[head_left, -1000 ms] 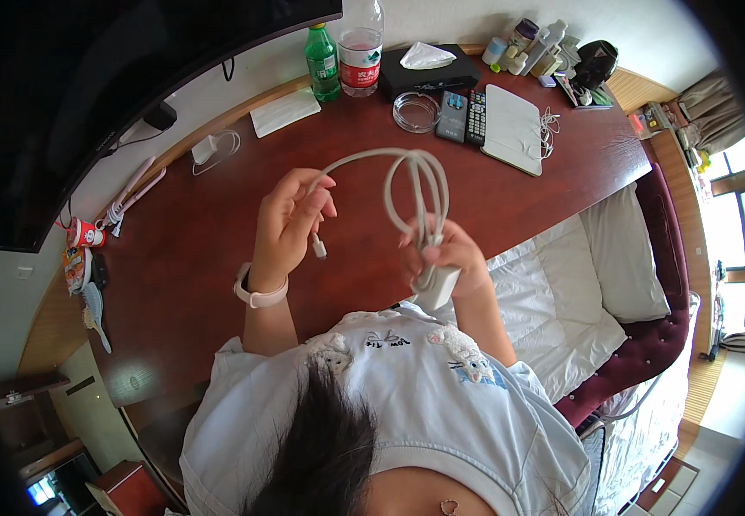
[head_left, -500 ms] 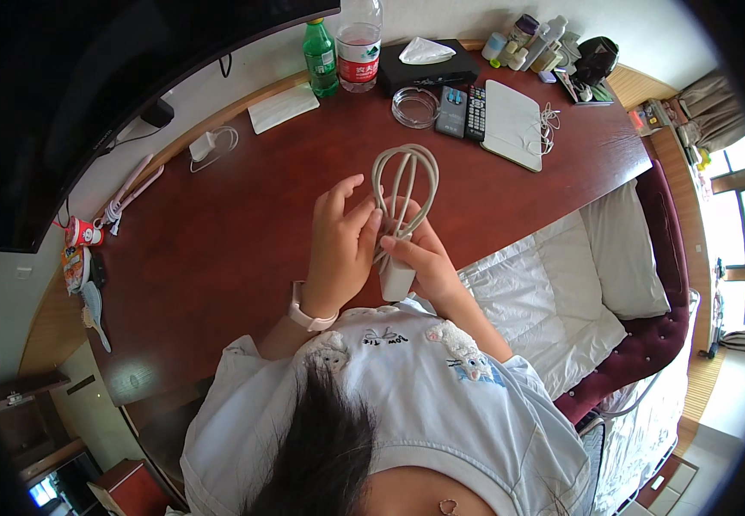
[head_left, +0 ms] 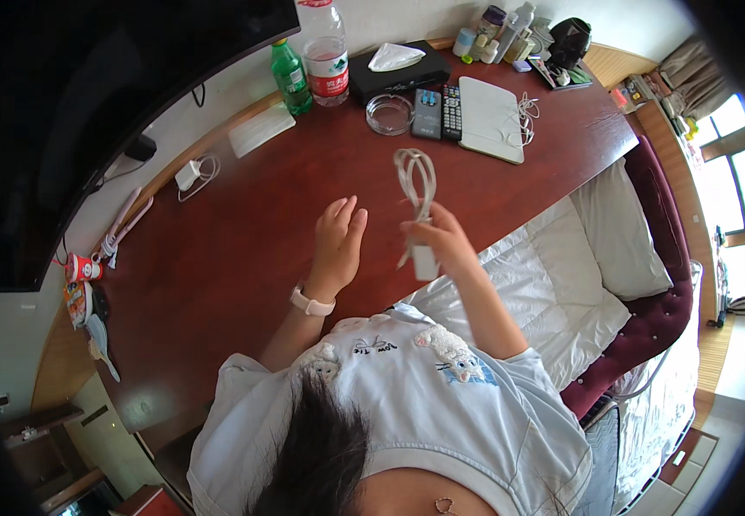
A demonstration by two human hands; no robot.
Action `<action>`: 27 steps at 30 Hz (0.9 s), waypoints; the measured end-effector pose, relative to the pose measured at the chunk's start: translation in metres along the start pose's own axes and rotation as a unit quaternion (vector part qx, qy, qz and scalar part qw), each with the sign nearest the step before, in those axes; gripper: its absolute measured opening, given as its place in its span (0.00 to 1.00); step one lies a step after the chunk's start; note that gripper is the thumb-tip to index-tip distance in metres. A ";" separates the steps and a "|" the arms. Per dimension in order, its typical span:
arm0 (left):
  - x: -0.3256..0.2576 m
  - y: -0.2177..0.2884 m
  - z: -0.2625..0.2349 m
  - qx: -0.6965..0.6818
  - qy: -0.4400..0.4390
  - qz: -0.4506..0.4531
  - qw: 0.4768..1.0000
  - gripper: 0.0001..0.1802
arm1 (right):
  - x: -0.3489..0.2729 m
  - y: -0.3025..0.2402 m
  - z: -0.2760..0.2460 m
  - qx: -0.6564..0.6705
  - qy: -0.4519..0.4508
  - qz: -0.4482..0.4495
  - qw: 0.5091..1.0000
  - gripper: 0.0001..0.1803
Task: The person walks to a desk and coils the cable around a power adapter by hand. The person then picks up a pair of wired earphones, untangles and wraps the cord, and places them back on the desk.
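Note:
A white charger with its cable wound into a loop (head_left: 424, 261) is in my right hand (head_left: 446, 238). My fingers close round the bundled cable, the loop stands up above them and the white block hangs below. To the left, my left hand (head_left: 339, 245) holds nothing; its fingers are stretched out and slightly apart, with a pale watch on the wrist. Both hands are above the dark red wooden desk (head_left: 243, 258), near its front edge.
Along the desk's back are a green bottle (head_left: 291, 79), a large clear bottle (head_left: 328, 69), a black box (head_left: 398, 73), a glass ashtray (head_left: 389, 114), remotes (head_left: 438, 113) and a white tablet-like slab (head_left: 491, 120). Another white charger (head_left: 188, 175) lies at left. A bed (head_left: 518, 292) adjoins on the right.
My left hand has let go of the cable and drawn away to the left. The right hand has moved right with the bundled charger. The head view has shifted slightly.

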State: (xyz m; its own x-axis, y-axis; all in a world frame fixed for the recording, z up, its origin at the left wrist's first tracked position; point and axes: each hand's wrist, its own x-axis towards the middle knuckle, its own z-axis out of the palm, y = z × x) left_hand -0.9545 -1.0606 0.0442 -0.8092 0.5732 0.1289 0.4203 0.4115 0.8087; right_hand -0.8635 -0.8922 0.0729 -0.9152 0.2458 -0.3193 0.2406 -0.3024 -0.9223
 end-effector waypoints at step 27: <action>0.164 -0.065 0.146 0.376 0.078 -0.128 0.915 0.34 | 0.332 -0.118 -0.489 -0.667 0.418 0.141 0.600 0.29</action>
State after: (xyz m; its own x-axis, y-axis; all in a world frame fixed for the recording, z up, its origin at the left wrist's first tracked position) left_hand -1.0541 -0.8896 -0.0708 -0.9444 0.3065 0.1189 0.3256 0.9222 0.2085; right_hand -1.0376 -0.3245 -0.0307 -0.4292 0.9031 0.0126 0.9031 0.4289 0.0200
